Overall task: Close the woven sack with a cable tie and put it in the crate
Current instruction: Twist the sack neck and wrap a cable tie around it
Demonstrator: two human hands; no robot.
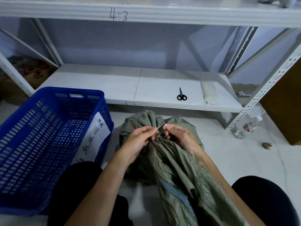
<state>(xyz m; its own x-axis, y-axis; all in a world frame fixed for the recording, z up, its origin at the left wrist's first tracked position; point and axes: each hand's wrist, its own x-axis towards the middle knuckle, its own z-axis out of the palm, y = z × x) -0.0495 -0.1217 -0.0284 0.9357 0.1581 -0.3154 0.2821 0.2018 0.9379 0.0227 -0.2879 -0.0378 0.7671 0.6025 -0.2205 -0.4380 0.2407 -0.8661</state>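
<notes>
Shelf (114, 85), scissors (182, 95), crate (68, 90) beside sack (172, 162), left hand (138, 141), right hand (180, 136) pinching tie (162, 126)

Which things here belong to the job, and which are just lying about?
Job: sack; cable tie, pinched by left hand and right hand; crate.
Lying about: scissors and clear packet on the shelf; bottle.
</notes>
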